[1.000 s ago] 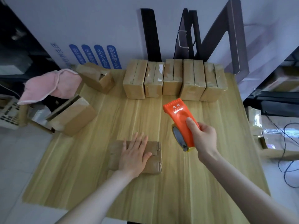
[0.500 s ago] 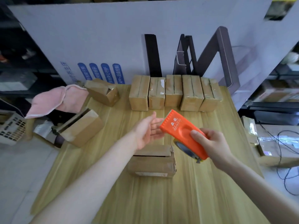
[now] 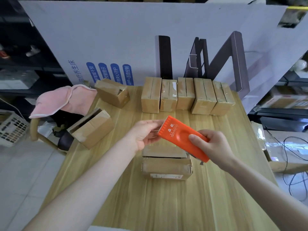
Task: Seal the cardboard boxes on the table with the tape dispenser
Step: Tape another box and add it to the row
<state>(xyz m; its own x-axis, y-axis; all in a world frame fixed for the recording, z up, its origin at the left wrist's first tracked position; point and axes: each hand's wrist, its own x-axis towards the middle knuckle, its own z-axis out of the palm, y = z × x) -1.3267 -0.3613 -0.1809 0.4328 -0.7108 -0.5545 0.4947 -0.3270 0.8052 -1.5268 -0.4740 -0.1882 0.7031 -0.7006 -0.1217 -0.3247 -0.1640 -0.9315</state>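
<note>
On the worktop point(image 3: 166, 205), directly beneath both hands, lies the cardboard box point(image 3: 166, 167) we judge to be next for sealing. Its top flaps meet along a dark seam, and the farther flap sits a little proud. Above it our right hand point(image 3: 211, 145) is clamped round the orange tape dispenser point(image 3: 180, 139), thumb by the moulded dip, toothed edge pointing toward our left hand point(image 3: 145, 134). The left hand's fingers reach to that edge, but their tips are hidden behind the dispenser, so we cannot tell whether they pinch a tape end or merely touch plastic. The step, as we read it, is freeing the tape's start. To do it well we should draw out a short tab, keep fingertips off the teeth, press the flaps level, and anchor the tab on the box's side before running along the seam.

Beyond the hands stands a row of five boxes point(image 3: 185, 95), side by side, flaps closed, some with a gloss that may be tape. Out past the left hand sit a nearer tilted box point(image 3: 93, 129) and a farther box point(image 3: 113, 94), each with a flap gaping; only darkness shows inside. The box beneath the hands shows no contents either.
</note>
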